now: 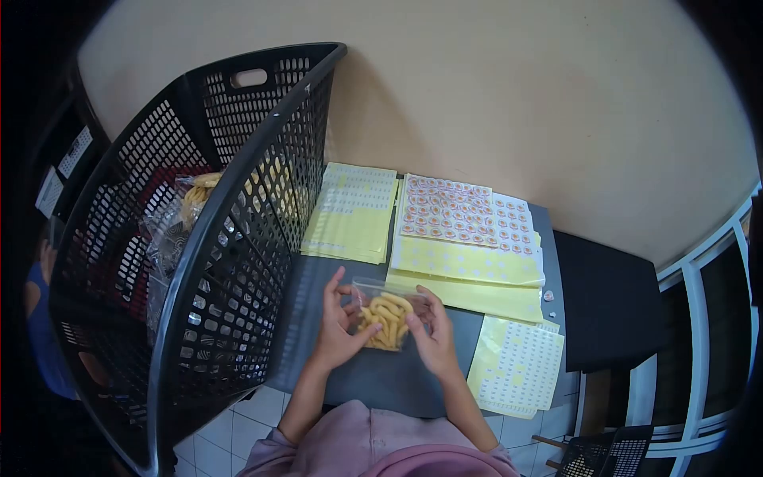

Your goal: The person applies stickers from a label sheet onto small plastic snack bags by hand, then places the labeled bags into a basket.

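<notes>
Between my two hands is a clear plastic bag (385,321) filled with yellow, curved snack sticks. My left hand (338,322) grips its left side, with the thumb across the front and the index finger pointing up. At the right edge, my right hand (431,330) pinches the bag with its thumb in front. The bag is held above the grey table (358,381), with its top edge away from me. Just beyond it lie yellow sticker sheets (477,298).
A large black plastic basket (270,143) rises on the left, with bagged yellow snacks (195,199) inside. More label sheets (350,211) lie at the back, and round red-and-white stickers (449,211) top another stack. One sheet (517,362) overhangs the front right. A person's blue sleeve (48,334) shows far left.
</notes>
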A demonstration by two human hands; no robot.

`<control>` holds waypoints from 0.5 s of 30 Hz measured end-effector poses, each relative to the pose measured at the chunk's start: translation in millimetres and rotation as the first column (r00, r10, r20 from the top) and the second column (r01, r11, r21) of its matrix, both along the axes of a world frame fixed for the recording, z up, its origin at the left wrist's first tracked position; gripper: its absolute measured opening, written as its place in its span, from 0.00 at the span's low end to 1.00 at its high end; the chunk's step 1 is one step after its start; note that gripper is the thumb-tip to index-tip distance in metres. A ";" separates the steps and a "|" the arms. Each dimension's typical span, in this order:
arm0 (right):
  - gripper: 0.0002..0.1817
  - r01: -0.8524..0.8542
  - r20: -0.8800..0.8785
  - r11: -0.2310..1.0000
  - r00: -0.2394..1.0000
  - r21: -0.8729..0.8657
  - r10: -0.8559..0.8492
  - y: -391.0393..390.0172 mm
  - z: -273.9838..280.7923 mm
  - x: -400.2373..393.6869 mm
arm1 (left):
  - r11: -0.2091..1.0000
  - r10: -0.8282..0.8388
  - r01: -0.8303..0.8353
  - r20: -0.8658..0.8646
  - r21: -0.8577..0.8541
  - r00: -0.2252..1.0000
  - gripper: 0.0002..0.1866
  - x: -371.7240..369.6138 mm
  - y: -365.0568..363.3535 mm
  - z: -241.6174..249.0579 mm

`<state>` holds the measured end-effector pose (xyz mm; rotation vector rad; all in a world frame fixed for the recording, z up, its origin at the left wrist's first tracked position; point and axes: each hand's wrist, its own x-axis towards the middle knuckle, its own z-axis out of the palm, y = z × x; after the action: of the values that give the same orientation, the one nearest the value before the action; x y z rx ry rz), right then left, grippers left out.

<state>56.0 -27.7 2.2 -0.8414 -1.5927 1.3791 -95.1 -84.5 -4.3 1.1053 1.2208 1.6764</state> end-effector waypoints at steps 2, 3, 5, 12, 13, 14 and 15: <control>0.12 -0.035 -0.211 0.995 0.977 -0.092 0.015 3.7 5.5 5.1 | 0.999 -0.052 0.052 -0.051 0.014 0.997 0.49 11.4 -1.6 13.1; 0.12 -0.030 -0.213 0.996 0.977 -0.086 0.011 4.1 9.2 9.0 | 0.995 -0.097 0.100 -0.100 0.021 0.990 0.50 17.7 -1.7 19.8; 0.08 -0.025 -0.253 0.997 0.967 -0.070 0.006 2.2 20.8 17.2 | 0.986 -0.131 0.136 -0.059 0.092 0.990 0.45 28.3 4.9 30.8; 0.05 0.156 -0.228 0.986 0.964 0.061 -0.139 8.5 40.5 32.9 | 0.996 -0.081 0.073 0.150 0.059 0.985 0.26 66.2 25.3 53.2; 0.05 0.161 -0.229 0.985 0.963 0.061 -0.143 10.4 41.7 37.1 | 0.994 -0.097 0.090 0.140 0.059 0.985 0.25 70.1 27.0 53.9; 0.04 0.149 -0.231 0.988 0.963 0.034 -0.137 12.1 43.5 42.4 | 0.993 -0.113 0.106 0.131 0.058 0.985 0.24 73.3 28.2 54.4; 0.03 0.137 -0.235 0.991 0.963 0.006 -0.132 13.3 45.3 46.7 | 0.992 -0.117 0.110 0.130 0.057 0.985 0.24 75.3 29.3 55.2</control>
<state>102.7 -14.4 47.5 -0.7306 -1.3428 1.3093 -19.8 -55.2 51.0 1.0547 1.0181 1.6730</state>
